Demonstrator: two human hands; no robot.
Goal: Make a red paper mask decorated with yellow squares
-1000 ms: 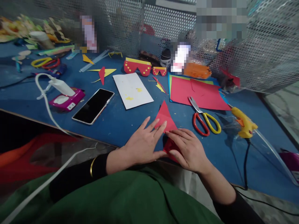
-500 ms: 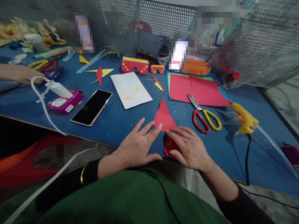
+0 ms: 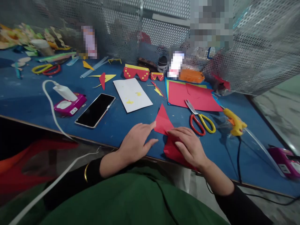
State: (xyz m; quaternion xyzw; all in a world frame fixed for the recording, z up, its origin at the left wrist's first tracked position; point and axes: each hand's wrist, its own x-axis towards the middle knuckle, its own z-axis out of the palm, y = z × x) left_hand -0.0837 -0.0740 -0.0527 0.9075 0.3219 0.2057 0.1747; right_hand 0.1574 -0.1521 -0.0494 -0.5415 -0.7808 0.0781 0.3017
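Two hands in the head view, and the left hand [image 3: 133, 142] is the one that's changed: it's no longer fanned out over the red paper [image 3: 162, 122], it's pulled back with fingers together, a fingertip at the triangle's left edge, thumb apart, not pinching anything. Right hand [image 3: 189, 145] hasn't shifted much, fingers laid loosely over the paper, thumb held away from them. Paper's lower centre of the frame, on the blue table [image 3: 131, 122], with more of its lower part showing now, so I'd guess the right hand is doing most of the holding down. Also, upper left, somebody else's hand and the dark blue tool are gone from near the white plug [image 3: 65, 92]. Scissors [image 3: 196, 112] right of centre haven't budged.
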